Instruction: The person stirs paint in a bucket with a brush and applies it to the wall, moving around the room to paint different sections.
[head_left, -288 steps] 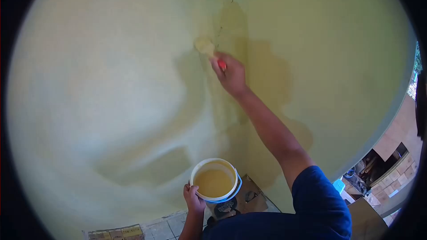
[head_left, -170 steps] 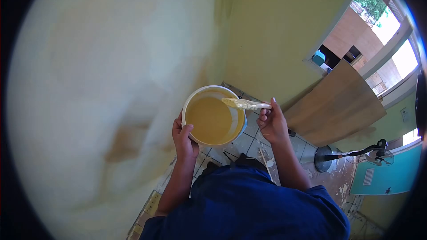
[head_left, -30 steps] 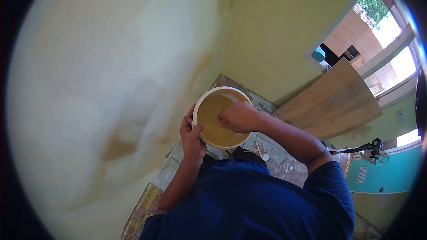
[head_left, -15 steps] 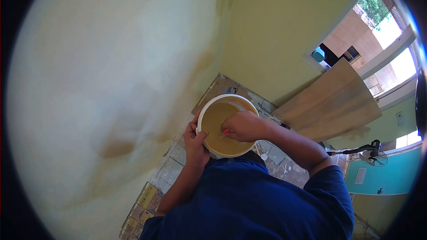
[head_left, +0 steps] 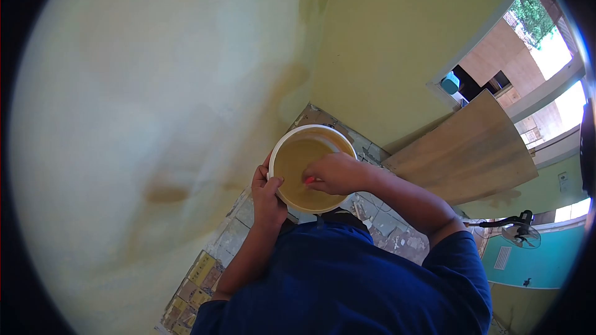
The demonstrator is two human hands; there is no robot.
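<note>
Head view: brush-loading step, by the look of it. Right hand (head_left: 335, 172) down inside bucket (head_left: 280, 149), fingers closed round a red brush handle (head_left: 308, 180); bristles hidden under the hand, likely in the yellow-brown paint (head_left: 297, 158). Left hand (head_left: 267, 195) wrapped on the bucket's near rim, thumb over the edge, holding it at chest height above the tiled floor (head_left: 236, 236). Pale wall (head_left: 155, 118) to the left with darker wet patches. Wooden board (head_left: 472, 146) leaning right, fan (head_left: 515, 229) beyond. Next move probably: lift brush clear, wipe excess on rim, keep bucket level.
</note>
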